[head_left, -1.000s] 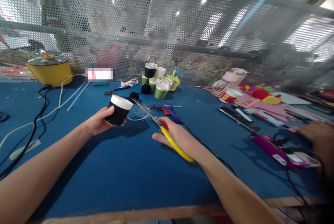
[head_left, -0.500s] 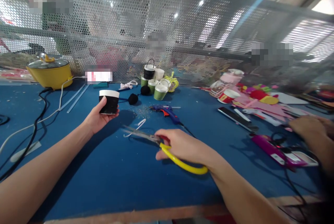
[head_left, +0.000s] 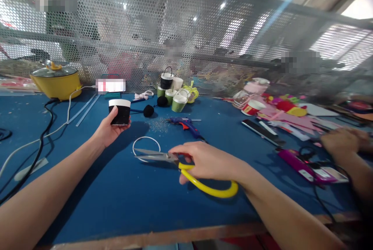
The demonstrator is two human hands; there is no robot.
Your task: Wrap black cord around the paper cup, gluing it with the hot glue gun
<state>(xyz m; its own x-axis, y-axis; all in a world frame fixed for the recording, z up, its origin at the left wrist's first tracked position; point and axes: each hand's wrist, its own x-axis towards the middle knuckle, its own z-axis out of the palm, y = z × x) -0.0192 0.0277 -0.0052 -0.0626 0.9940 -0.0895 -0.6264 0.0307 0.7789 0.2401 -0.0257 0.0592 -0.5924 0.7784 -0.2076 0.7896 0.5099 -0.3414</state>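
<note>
My left hand (head_left: pixel 109 129) is closed around a small paper cup (head_left: pixel 121 114), black with a white rim band, held upright above the table. In my right hand (head_left: pixel 201 160) is a pair of scissors (head_left: pixel 214 189) with yellow handles; the blades point left and are slightly apart. A thin white ring of cord or wire (head_left: pixel 146 138) appears around the blade tips, and I cannot tell whether it hangs on them or lies on the table. Beyond my hands lies a blue glue gun (head_left: pixel 188 124), near two black pompoms (head_left: pixel 148 111).
Several small green and white cups (head_left: pixel 179 102) stand at the back, one black cup (head_left: pixel 167 81) on top. A yellow pot (head_left: pixel 56 84) sits back left. At right are a phone (head_left: pixel 260 131), a purple power strip (head_left: pixel 304 168), pink pieces (head_left: pixel 294 119) and another person's hands (head_left: pixel 339 141).
The scissors have shifted slightly right and down, their blades now more clearly seen. The white cord, a narrow twisted loop before, now shows as a round ring. The cup has moved a little left.
</note>
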